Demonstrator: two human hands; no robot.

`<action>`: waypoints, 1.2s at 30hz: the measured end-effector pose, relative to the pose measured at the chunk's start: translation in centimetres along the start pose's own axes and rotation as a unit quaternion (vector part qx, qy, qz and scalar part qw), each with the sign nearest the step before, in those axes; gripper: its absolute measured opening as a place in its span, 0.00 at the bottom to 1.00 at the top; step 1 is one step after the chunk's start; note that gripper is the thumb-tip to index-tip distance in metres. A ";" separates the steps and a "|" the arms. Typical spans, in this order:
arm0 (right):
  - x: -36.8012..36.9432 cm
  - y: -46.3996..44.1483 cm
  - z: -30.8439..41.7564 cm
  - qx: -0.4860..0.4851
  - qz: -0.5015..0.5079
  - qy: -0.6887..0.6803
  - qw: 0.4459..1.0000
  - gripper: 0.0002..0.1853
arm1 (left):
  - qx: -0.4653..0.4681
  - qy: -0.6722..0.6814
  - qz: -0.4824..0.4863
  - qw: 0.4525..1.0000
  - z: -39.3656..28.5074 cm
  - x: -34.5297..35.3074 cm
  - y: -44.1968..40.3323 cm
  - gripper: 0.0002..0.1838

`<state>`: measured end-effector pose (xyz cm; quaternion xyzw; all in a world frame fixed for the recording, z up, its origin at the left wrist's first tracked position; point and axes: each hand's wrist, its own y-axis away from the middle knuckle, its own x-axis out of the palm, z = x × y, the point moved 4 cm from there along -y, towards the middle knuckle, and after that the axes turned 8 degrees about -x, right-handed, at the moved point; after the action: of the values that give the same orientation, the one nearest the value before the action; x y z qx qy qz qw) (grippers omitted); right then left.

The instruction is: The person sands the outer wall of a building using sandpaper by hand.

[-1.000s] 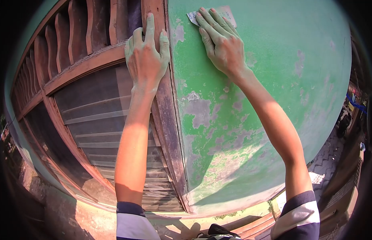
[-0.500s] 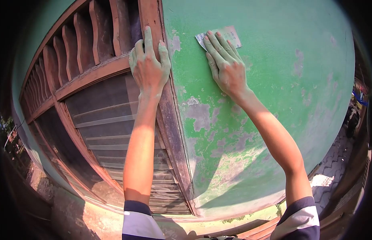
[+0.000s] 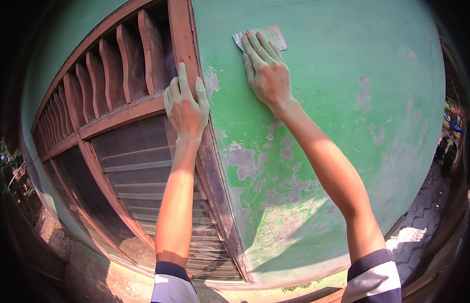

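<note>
My right hand (image 3: 268,70) lies flat on a sheet of printed paper (image 3: 276,36), pressing it against the green wall (image 3: 326,101); its fingers are stretched out, and the sheet's edges show on both sides of them. The side of the sheet facing the wall is hidden. To the left, my left hand (image 3: 187,103) rests on the brown wooden window frame (image 3: 183,38), fingers apart, with nothing in it. Pale dust covers the fingers of both hands. Below my right hand the wall paint is flaked, with grey patches (image 3: 243,164).
Wavy wooden slats (image 3: 128,63) fill the upper window, with glass louvres (image 3: 144,165) below. A ledge (image 3: 220,295) runs along the wall's foot. Paving (image 3: 422,214) and a dark motorbike-like shape (image 3: 448,156) lie at the right. A wooden plank shows at the bottom.
The view has shifted upward, so the window and my left hand appear lower. My right hand and the paper first moved down and right in view, then back up and left.
</note>
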<state>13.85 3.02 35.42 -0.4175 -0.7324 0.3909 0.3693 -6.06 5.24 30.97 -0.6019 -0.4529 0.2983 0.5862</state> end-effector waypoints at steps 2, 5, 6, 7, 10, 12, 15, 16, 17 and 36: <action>-2.2 5.5 2.7 0.032 0.050 -0.034 0.998 0.22 | -0.003 -0.002 0.007 1.000 -0.2 -0.1 0.3 0.29; -4.6 10.3 4.2 0.054 0.089 -0.043 0.994 0.22 | -0.020 0.008 0.034 0.999 -0.6 -0.5 -0.1 0.29; -5.0 11.0 4.3 0.053 0.096 -0.042 0.993 0.22 | -0.020 0.013 0.039 0.999 -0.7 -0.7 -0.1 0.30; -5.4 11.3 4.2 0.061 0.103 -0.039 0.992 0.22 | -0.018 0.019 0.045 0.999 -0.7 -0.8 -0.2 0.30; -6.0 11.4 4.0 0.044 0.091 -0.055 0.993 0.22 | -0.027 0.015 0.060 0.998 -0.2 -0.9 -0.6 0.33; -5.8 11.4 3.7 0.028 0.074 -0.050 0.996 0.21 | -0.044 0.002 0.096 0.994 -0.5 -1.0 -0.6 0.37; -4.6 8.9 2.4 0.010 0.006 -0.042 0.999 0.20 | -0.052 -0.030 0.118 0.991 0.3 0.2 -0.9 0.42; -3.8 7.4 1.9 0.009 -0.020 -0.019 1.000 0.20 | -0.062 -0.049 0.129 0.988 0.4 0.4 -0.9 0.44; -2.5 5.7 1.5 0.024 -0.056 -0.022 0.998 0.21 | -0.064 -0.072 0.132 0.987 1.2 1.2 -1.1 0.45; 3.6 -6.4 -1.6 -0.047 -0.034 -0.042 0.997 0.19 | 0.020 -0.054 0.013 0.998 0.5 0.9 0.2 0.36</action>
<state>11.76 4.48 42.49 -0.3930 -0.7786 0.3602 0.3311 -6.10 6.24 30.90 -0.5791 -0.4700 0.3474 0.5684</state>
